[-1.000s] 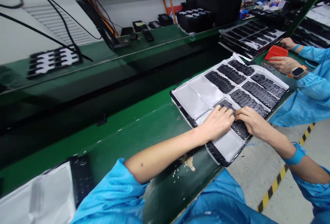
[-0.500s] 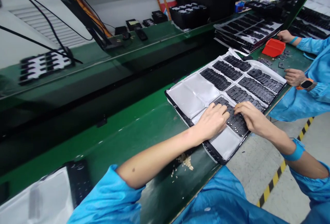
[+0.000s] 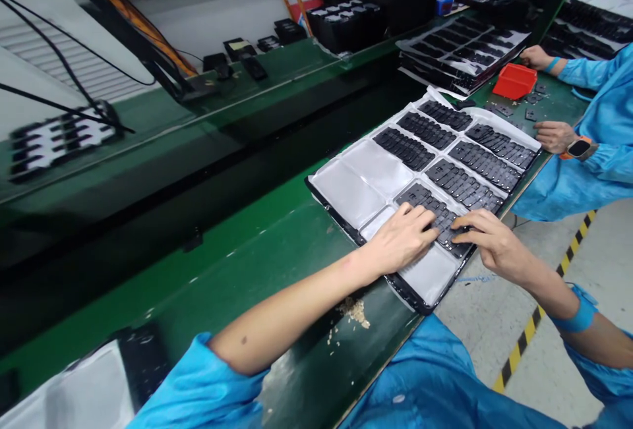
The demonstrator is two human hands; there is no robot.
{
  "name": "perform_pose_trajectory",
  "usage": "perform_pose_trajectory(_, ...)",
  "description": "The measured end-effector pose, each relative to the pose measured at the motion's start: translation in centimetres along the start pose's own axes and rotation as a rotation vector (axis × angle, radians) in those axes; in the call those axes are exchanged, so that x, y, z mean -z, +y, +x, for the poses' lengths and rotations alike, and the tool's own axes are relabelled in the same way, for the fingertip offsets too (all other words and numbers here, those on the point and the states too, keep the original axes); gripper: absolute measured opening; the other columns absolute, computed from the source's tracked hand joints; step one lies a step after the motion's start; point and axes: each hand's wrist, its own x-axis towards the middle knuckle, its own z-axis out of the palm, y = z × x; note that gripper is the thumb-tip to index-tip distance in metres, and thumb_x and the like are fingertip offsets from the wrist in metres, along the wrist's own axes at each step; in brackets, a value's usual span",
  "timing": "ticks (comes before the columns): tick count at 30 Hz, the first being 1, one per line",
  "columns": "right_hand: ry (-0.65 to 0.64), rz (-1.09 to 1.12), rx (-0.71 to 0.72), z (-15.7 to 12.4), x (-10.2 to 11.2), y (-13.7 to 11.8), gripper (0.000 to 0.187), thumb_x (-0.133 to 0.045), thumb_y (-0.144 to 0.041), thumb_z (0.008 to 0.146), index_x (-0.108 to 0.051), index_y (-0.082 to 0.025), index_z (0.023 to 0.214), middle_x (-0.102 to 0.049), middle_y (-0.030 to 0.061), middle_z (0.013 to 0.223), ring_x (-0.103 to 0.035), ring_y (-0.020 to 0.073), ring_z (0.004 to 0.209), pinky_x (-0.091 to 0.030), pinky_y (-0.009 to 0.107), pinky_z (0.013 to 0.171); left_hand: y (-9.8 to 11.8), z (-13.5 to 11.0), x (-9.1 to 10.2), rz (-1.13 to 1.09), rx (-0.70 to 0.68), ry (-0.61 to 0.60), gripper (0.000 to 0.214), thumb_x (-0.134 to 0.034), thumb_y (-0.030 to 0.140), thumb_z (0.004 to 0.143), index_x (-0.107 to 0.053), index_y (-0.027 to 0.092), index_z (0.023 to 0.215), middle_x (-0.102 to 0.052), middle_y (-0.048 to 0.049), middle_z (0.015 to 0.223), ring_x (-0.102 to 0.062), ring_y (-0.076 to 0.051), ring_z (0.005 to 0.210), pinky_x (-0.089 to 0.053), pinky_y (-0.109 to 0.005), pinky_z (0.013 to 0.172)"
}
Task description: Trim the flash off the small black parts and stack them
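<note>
A shallow tray [image 3: 341, 188] lined with pale film lies at an angle on the bench, its compartments holding rows of flat, black, plate-like parts [image 3: 462, 184]. My left hand [image 3: 403, 239] rests palm down at the left side of the nearest filled row, fingers bent and slightly apart on the black parts [image 3: 420, 201]. At that row's right side is my right hand [image 3: 494, 244], its fingers apart and their tips touching or just over the parts. Nothing shows gripped in either hand. My left hand partly covers the near compartments, where bare film shows.
A co-worker's hand [image 3: 556, 137] is near the tray's far right corner, by loose parts and a red bin [image 3: 514, 81]. Stacked filled trays [image 3: 459, 53] stand behind. Small pale bits [image 3: 356, 312] lie on the green bench [image 3: 277, 244], near its front edge.
My right hand has drawn back slightly toward the front edge, and its fingers have spread. My left hand stays on the row, its fingers a little flatter. The whole view has shifted slightly.
</note>
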Motion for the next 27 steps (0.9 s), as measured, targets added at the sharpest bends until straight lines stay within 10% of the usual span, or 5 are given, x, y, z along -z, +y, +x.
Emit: perform_pose_trajectory(27,0.069,0.037,0.044,-0.68,-0.52,0.59,0.047,-0.045,0.006,0.09,-0.075,-0.025,0.11,-0.075,0.0089,0.111,-0.067,0.0261,0.102,-0.056,0.045,0.086,0.44,0.12,0.46,0.012,-0.117,-0.031,0.032,-0.039,0.018,0.112,-0.066,0.014,0.129,-0.067,-0.0149,0.122,-0.056,-0.025,0.104,-0.039,-0.042,0.087)
